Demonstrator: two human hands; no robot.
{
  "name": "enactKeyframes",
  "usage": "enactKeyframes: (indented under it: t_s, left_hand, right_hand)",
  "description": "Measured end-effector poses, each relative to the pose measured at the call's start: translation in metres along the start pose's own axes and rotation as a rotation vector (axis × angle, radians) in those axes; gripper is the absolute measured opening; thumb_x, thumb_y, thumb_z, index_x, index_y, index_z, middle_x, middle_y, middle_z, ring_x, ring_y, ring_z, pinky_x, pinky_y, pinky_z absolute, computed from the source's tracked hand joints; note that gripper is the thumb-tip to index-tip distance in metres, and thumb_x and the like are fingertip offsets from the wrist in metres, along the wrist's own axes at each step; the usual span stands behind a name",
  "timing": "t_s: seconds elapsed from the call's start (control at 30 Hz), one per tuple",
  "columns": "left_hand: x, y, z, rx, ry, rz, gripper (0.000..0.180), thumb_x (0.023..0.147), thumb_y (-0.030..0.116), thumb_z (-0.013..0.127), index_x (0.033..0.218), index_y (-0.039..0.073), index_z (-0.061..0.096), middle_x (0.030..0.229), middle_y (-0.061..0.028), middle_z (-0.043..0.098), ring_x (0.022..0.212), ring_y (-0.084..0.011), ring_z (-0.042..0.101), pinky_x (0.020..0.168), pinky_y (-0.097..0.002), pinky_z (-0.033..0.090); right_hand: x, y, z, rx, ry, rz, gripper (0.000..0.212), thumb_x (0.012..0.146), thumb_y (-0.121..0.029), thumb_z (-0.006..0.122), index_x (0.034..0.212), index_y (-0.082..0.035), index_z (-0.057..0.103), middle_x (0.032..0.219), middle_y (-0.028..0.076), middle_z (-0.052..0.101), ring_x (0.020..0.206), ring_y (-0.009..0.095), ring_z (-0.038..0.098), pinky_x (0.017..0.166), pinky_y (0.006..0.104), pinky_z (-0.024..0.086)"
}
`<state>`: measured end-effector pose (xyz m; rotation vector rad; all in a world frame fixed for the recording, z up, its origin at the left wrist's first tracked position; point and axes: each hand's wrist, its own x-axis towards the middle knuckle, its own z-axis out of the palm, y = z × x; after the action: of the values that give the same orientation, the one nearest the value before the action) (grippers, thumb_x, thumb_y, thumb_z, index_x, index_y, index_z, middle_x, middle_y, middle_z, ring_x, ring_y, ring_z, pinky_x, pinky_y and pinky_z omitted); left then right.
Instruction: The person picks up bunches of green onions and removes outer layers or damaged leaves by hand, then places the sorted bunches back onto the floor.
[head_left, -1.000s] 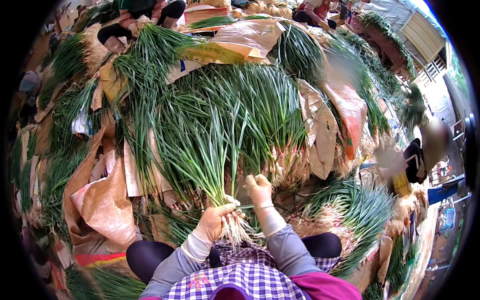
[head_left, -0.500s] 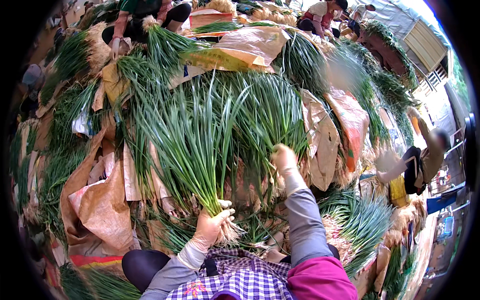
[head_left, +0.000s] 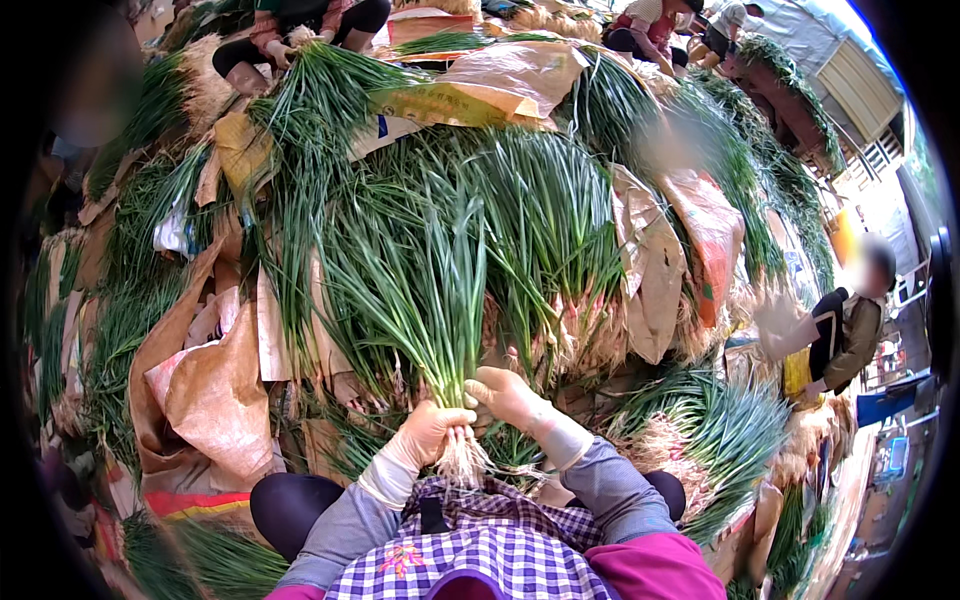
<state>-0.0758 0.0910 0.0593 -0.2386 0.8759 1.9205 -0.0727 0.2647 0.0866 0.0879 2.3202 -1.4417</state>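
My left hand (head_left: 425, 432), in a pale glove, is closed round the lower stems of a bunch of scallions (head_left: 425, 290). The long green leaves fan out away from me, and the whitish roots hang below my fist. My right hand (head_left: 512, 397), also gloved, meets the bunch from the right just above the left hand. Its fingers are curled and pressed against the stems. Ahead of both hands lies a broad pile of scallions (head_left: 555, 220), leaves pointing away and root ends toward me.
A crumpled brown sack (head_left: 215, 390) lies at left, and another sack (head_left: 650, 265) stands right of the pile. More scallions (head_left: 725, 430) lie near my right knee. Co-workers crouch at the far side, and a person (head_left: 850, 330) is at the right edge.
My right hand has come back from the pile to the bunch in my left hand. The bunch now stands more upright. The person at right has shifted posture.
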Motion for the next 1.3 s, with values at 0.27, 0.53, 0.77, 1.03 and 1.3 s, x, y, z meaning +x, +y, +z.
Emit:
enactKeyframes:
  t_s: [0.27, 0.53, 0.77, 1.03, 1.3]
  left_hand:
    - [-0.021, 0.010, 0.007, -0.249, -0.205, 0.066, 0.020, 0.079, -0.007, 0.050, 0.097, 0.001, 0.053, 0.088, -0.0135, 0.058, 0.076, -0.0233, 0.062, 0.080, -0.0444, 0.054]
    - [-0.001, -0.006, -0.015, -0.478, 0.061, 0.035, 0.029, 0.080, -0.007, 0.051, 0.105, 0.007, 0.052, 0.097, -0.0144, 0.059, 0.081, -0.0293, 0.061, 0.073, -0.0485, 0.053]
    - [0.005, -0.011, -0.024, -0.430, 0.025, 0.016, 0.032, 0.080, -0.003, 0.055, 0.112, -0.002, 0.052, 0.088, -0.0129, 0.061, 0.077, -0.0227, 0.062, 0.074, -0.0365, 0.055]
    - [0.003, -0.012, -0.009, -0.059, 0.051, -0.005, 0.017, 0.080, -0.003, 0.053, 0.097, -0.001, 0.056, 0.075, -0.0137, 0.061, 0.071, -0.0229, 0.064, 0.071, -0.0363, 0.055]
    - [-0.026, 0.003, 0.004, -0.548, -0.179, 0.190, 0.022, 0.080, -0.001, 0.053, 0.102, 0.003, 0.052, 0.094, -0.0108, 0.059, 0.079, -0.0223, 0.061, 0.088, -0.0462, 0.050]
  right_hand:
    - [-0.003, 0.022, -0.029, -0.164, 0.204, 0.018, 0.020, 0.089, -0.024, 0.056, 0.095, -0.008, 0.066, 0.090, 0.013, 0.066, 0.086, 0.025, 0.062, 0.081, 0.0327, 0.049]
    - [0.072, 0.036, -0.098, -0.365, 0.653, 0.296, 0.022, 0.080, -0.023, 0.068, 0.089, -0.003, 0.065, 0.086, 0.010, 0.067, 0.079, 0.020, 0.064, 0.076, 0.0311, 0.051]
    - [0.076, 0.061, -0.101, -0.055, 0.426, 0.224, 0.034, 0.080, -0.018, 0.068, 0.109, -0.002, 0.060, 0.098, 0.013, 0.065, 0.081, 0.019, 0.063, 0.073, 0.0311, 0.051]
    - [0.005, -0.009, -0.002, 0.137, 0.059, 0.253, 0.015, 0.085, -0.020, 0.063, 0.089, -0.006, 0.062, 0.079, 0.008, 0.065, 0.065, 0.012, 0.059, 0.053, 0.0256, 0.047]
    - [0.009, 0.054, -0.013, -0.145, 0.028, 0.022, 0.038, 0.089, -0.036, 0.055, 0.103, -0.002, 0.062, 0.091, 0.015, 0.065, 0.078, 0.023, 0.063, 0.071, 0.0351, 0.048]
